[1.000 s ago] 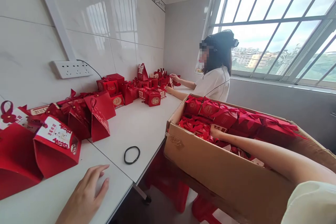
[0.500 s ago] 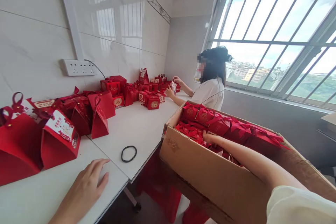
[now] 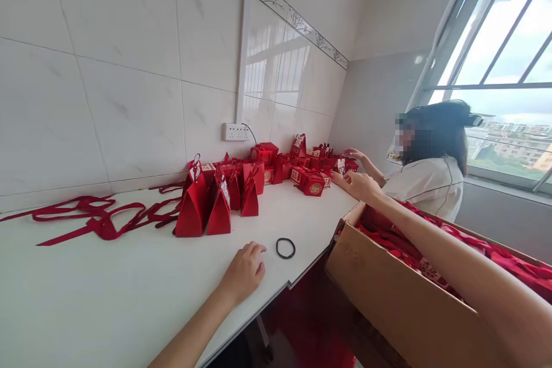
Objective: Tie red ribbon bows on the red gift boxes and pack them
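My left hand (image 3: 244,270) rests on the white table with thumb and fingers apart and nothing in it. Just to its right lies a black hair tie (image 3: 285,248). Above the carton's corner, my right hand (image 3: 360,185) reaches forward with fingers stretched out, and I see nothing held in it. Its fingertips overlap the view of the co-worker's box, so whether they touch is unclear. Nearest to it on the table is a red gift box with a gold emblem (image 3: 314,185). My right forearm crosses over the cardboard carton (image 3: 401,276), which holds many red ribboned gift boxes.
Red triangular gift boxes (image 3: 219,215) stand by the tiled wall, with loose red ribbons (image 3: 112,221) to their left. A co-worker (image 3: 435,184) at the far end handles a red box with a white label. A socket strip (image 3: 236,132) is on the wall.
My right hand has come up out of the carton and moved forward past its near-left corner. The view has swung left, and the left hand stays on the table.
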The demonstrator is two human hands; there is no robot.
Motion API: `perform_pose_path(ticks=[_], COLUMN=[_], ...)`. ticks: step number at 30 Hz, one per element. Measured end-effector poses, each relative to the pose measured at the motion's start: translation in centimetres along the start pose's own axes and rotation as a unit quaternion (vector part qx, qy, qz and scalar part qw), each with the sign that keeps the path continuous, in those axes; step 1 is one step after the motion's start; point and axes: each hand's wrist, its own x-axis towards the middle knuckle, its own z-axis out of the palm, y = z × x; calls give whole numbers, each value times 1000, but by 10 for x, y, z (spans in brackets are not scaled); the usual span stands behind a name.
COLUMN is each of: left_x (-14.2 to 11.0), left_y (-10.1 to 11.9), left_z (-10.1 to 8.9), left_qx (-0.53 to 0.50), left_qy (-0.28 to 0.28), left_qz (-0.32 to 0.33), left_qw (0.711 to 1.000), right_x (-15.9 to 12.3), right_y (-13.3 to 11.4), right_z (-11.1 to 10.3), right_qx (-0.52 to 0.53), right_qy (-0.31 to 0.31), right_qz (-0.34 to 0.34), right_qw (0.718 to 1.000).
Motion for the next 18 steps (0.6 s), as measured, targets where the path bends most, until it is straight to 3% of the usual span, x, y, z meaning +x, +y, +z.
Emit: perform_pose_path(ticks=[4,7,11,15,18], left_x=[2,2,-6,-10,-9], left_y=[-8,-12,-11,-8,-7], left_z=[-10,-17,-23,-22,-20], left_qx=[-189,-256,-309,-325,-342], left_qy=[112,173,148,118,105], left_qz=[-84,-151,-191,-198,-212], left_qw=[972,939,920,917,909], right_x=[19,33,51,66,76], right_y=[-65,-96,-118,-125,-122], right_z=[25,52,93,128,140], right_qx=[23,44,89,138,196], right_qy=[-18,-52,-75,-38,32], right_qz=[-17,13,93,196,168], right_qw=[999,998,989,970,966])
